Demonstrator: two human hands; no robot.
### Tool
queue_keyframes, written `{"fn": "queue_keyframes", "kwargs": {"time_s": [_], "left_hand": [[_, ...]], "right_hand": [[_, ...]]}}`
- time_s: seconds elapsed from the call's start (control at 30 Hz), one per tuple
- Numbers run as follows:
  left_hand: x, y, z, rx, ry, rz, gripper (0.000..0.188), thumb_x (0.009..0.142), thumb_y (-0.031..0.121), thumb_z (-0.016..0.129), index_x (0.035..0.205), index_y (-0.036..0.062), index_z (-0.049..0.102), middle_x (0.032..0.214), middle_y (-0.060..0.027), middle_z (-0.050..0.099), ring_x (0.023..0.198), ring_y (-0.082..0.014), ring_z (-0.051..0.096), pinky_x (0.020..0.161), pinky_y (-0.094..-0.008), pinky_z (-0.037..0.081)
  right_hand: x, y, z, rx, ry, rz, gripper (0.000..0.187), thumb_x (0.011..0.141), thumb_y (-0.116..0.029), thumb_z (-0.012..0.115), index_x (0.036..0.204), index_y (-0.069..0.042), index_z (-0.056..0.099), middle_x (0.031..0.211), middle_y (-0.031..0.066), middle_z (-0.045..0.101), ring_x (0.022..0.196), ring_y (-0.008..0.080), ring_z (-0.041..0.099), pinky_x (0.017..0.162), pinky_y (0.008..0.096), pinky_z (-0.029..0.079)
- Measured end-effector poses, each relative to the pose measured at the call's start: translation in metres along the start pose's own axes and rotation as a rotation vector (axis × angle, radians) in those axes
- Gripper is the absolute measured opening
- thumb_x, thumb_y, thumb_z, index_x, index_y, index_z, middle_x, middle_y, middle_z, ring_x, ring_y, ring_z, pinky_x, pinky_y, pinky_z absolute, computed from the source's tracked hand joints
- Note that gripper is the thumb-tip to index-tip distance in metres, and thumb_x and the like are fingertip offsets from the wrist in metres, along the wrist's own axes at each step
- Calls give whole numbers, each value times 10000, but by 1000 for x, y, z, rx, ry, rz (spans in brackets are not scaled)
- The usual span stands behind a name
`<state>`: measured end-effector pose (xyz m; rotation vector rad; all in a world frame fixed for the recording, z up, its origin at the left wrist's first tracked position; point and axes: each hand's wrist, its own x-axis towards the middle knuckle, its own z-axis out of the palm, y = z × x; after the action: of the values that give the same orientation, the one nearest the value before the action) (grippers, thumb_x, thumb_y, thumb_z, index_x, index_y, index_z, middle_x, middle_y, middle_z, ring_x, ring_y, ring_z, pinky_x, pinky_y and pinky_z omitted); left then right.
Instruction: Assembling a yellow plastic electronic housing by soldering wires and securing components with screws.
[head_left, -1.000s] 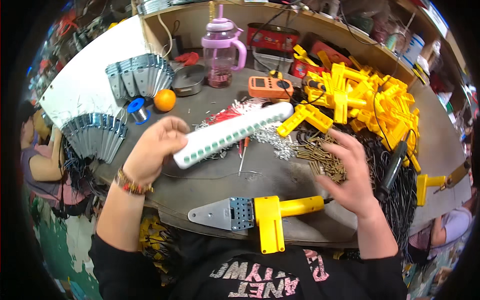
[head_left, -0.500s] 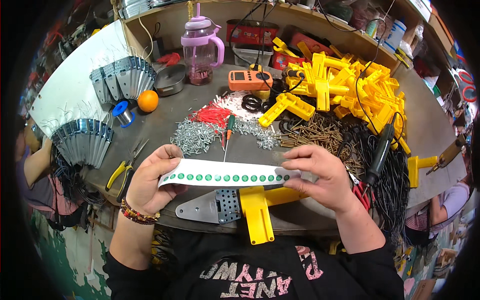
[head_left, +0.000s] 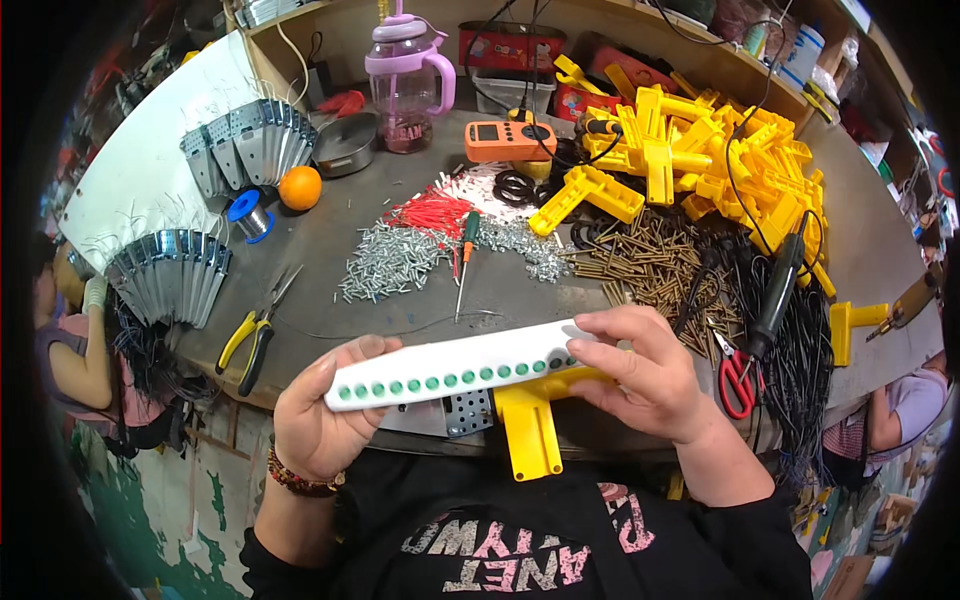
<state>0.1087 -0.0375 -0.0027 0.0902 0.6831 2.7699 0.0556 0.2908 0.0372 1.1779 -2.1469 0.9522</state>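
A white strip of round green stickers [head_left: 455,365] stretches between my two hands, above the table's front edge. My left hand [head_left: 328,405] is closed on its left end, thumb on top. At the right end my right hand [head_left: 645,372] pinches the strip between thumb and fingers. Beneath the strip lies a yellow plastic handle [head_left: 528,435], joined to a grey metal piece with a perforated plate [head_left: 468,412]; the strip and my left hand partly cover the metal.
Long-nose pliers [head_left: 256,335] lie at the left, a screwdriver [head_left: 468,255] beside heaped screws [head_left: 390,262]. Red-handled scissors [head_left: 735,385] and a soldering iron [head_left: 780,285] are at the right. Yellow plastic parts [head_left: 720,160] pile up behind. An orange meter [head_left: 508,141] and a lidded jug [head_left: 405,95] stand farther back.
The strip has tilted, its left end lower and its right end higher. My left hand has moved right and down, covering more of the metal piece. The view has shifted slightly.
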Motion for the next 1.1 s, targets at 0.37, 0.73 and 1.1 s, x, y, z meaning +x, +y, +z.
{"fn": "queue_keyframes", "kwargs": {"time_s": [0.37,0.73,1.1], "left_hand": [[-11,-12,35,305,113,151,938,715,-140,644,1489,105,173,1458,-214,345,1154,-337,578,860,-390,584],[-16,-10,26,1825,29,670,415,720,79,792,1105,20,648,1194,-182,615,995,-262,639,845,-318,494],[-21,-15,34,1306,-52,583,23,746,-13,691,746,1,674,768,-128,673,662,-201,632,615,-283,489]], "right_hand": [[-10,8,2,-56,-74,-102,372,710,-28,709,1078,-79,674,1029,103,636,876,287,613,768,351,510],[-18,4,-13,512,-114,435,254,685,11,664,937,0,693,868,107,672,788,206,656,707,289,494],[-29,-5,-16,884,-109,639,215,723,75,661,915,14,738,876,109,683,792,160,641,713,269,487]]}}
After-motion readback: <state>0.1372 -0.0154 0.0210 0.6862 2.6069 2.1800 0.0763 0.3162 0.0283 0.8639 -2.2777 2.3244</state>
